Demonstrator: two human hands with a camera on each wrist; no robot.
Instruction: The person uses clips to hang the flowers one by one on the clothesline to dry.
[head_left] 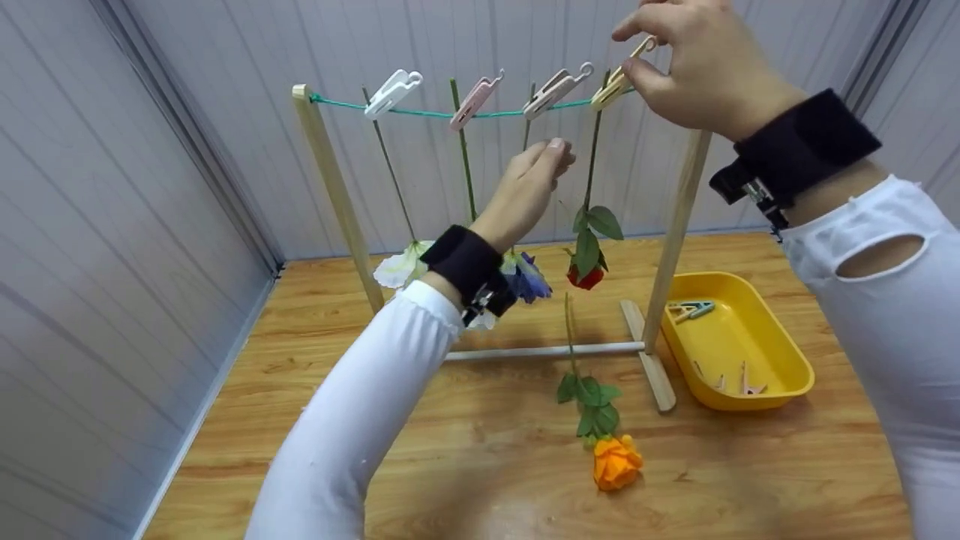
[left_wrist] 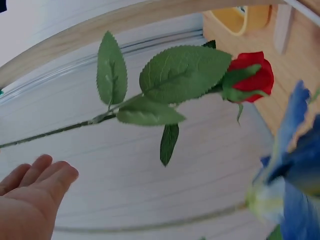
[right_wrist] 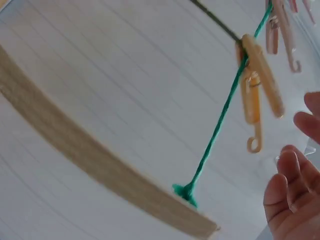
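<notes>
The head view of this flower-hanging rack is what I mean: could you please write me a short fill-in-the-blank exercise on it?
1. The rose lying on the wooden table is ____ in colour.
2. The number of clips on the green cord is ____.
3. The spare clips lie in a ____ tray.
4. The right hand is at the yellow clip, above the stem of the ____ rose.

Missing words: orange; four; yellow; red

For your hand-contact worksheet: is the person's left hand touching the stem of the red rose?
Apart. The left wrist view shows the left hand with straight fingers below the red rose's stem, with bare wall between them.
</notes>
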